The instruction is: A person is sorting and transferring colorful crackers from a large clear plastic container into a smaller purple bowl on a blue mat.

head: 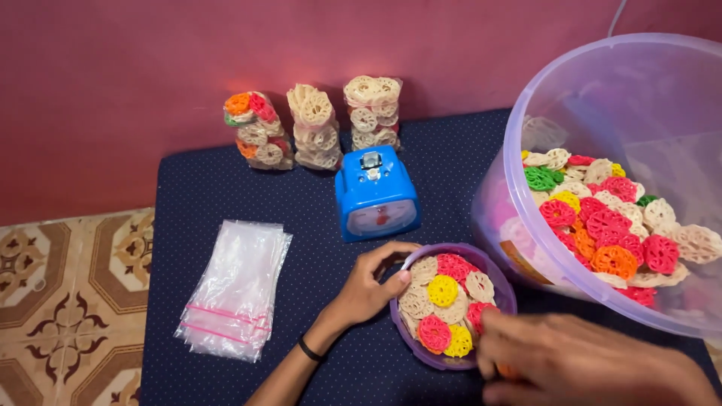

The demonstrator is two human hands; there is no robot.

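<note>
A small purple bowl (500, 288) sits on the dark blue dotted cloth (226, 195), filled with round lattice-patterned crackers (444, 291) in cream, pink and yellow. My left hand (368, 286) grips the bowl's left rim, with a black band on its wrist. My right hand (579, 361) hovers low at the bowl's near right edge, fingers curled; an orange piece seems to peek from under it, but I cannot tell if it is held.
A large clear tub (602, 98) of coloured crackers tilts at the right. A blue kitchen scale (376, 195) stands behind the bowl. Three packed bags of crackers (316, 128) line the pink wall. A stack of empty zip bags (237, 289) lies left. Patterned floor tiles (68, 286) show at far left.
</note>
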